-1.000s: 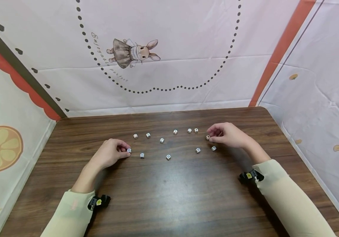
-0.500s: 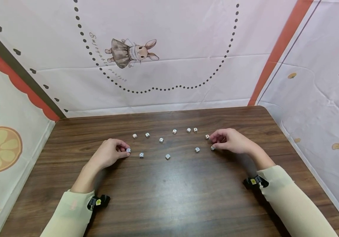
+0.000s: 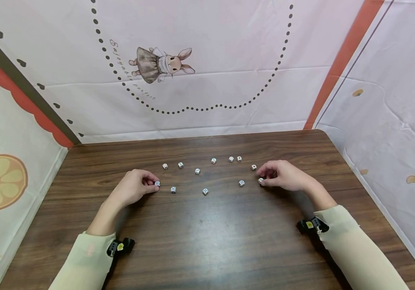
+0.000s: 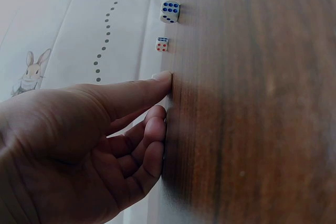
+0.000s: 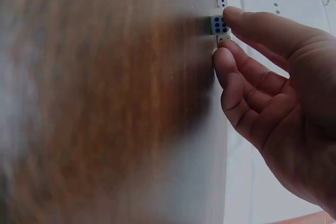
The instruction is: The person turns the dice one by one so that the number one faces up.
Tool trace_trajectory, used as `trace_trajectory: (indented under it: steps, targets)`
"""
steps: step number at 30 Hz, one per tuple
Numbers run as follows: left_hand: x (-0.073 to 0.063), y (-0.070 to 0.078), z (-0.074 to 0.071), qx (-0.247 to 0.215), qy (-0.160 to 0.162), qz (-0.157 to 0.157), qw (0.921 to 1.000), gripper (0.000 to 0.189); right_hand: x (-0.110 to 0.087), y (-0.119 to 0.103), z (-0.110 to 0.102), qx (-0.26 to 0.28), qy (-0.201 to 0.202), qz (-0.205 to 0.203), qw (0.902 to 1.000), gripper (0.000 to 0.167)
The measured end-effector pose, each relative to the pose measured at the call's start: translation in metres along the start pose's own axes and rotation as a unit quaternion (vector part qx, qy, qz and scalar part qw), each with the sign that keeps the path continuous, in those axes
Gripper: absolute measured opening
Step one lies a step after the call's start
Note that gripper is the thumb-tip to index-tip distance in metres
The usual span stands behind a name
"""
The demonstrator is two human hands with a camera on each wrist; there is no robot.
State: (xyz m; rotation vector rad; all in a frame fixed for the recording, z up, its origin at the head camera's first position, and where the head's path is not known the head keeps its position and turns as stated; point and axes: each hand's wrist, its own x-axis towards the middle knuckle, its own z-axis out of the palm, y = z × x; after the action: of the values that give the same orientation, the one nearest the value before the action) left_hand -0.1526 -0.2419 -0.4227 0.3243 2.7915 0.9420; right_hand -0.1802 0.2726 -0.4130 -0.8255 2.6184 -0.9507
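In the head view, small white dice lie spread over the brown wooden table (image 3: pixel 200 233). My left hand (image 3: pixel 129 188) pinches the leftmost die (image 3: pixel 157 183) between thumb and fingers at the tabletop; in the left wrist view the hand (image 4: pixel 89 140) hides that die. To its right sits another die (image 3: pixel 173 189). My right hand (image 3: pixel 286 175) has its thumb against the rightmost die (image 3: pixel 260 181), fingers loosely curved. The right wrist view shows this die (image 5: pixel 216 25) with blue pips, and a gap between it and the forefinger. Just beyond those fingers lies one more die (image 3: pixel 253 167).
Between the hands lie several dice, among them a near die (image 3: pixel 205 191), a die to its right (image 3: pixel 241 183) and a back die (image 3: pixel 213 160). A printed cloth (image 3: pixel 207 72) with a rabbit drawing stands behind the table and along both sides.
My right hand has come from the die behind toward me to the rightmost die, leaving the other on the table. My left hand stays at its die.
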Motion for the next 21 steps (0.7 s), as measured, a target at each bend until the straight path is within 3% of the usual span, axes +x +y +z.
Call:
trace_trajectory:
  steps: [11, 21]
  targets:
    - [-0.0013, 0.0001, 0.0022, -0.005, -0.004, -0.003, 1.0000, 0.010, -0.0002, 0.0012, 0.0016, -0.003, -0.016, -0.003, 0.9999, 0.019]
    - [-0.0006, -0.0006, 0.0023, -0.004, -0.003, -0.002, 1.0000, 0.010, -0.0003, 0.0010, 0.0045, -0.007, -0.003, -0.012, 0.9999, 0.015]
